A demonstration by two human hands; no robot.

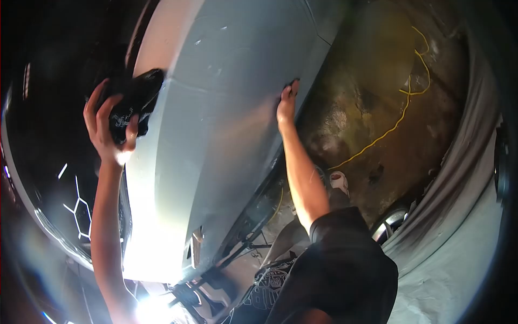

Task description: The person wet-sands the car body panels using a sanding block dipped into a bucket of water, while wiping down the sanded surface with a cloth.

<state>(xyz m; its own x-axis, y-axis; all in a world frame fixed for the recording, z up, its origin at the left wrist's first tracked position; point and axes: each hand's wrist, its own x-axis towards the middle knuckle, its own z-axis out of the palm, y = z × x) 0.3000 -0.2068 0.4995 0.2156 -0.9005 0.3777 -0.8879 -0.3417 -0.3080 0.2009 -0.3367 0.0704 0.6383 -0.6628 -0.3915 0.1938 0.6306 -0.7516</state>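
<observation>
A grey car door panel (pixel 237 97) runs up the middle of the view, with dark glass to its left. At the window line, a black rounded thing (pixel 141 100) that looks like a side mirror has a shiny, crinkled patch. My left hand (pixel 110 127) is curved round its near side, fingers bent. Across the panel, my right hand (pixel 287 105) is against its right-hand edge. Those fingers are bent round a small dark thing I cannot make out. A recess (pixel 195 247) shows low on the door.
A yellow cord (pixel 396 123) winds over the stained floor on the right. Pale draped sheeting (pixel 453 227) hangs beyond it, beside a wheel (pixel 391 224). A very bright lamp (pixel 154 310) glares at the bottom, near a dark stand (pixel 243 245). My shoe (pixel 339 181) is on the floor.
</observation>
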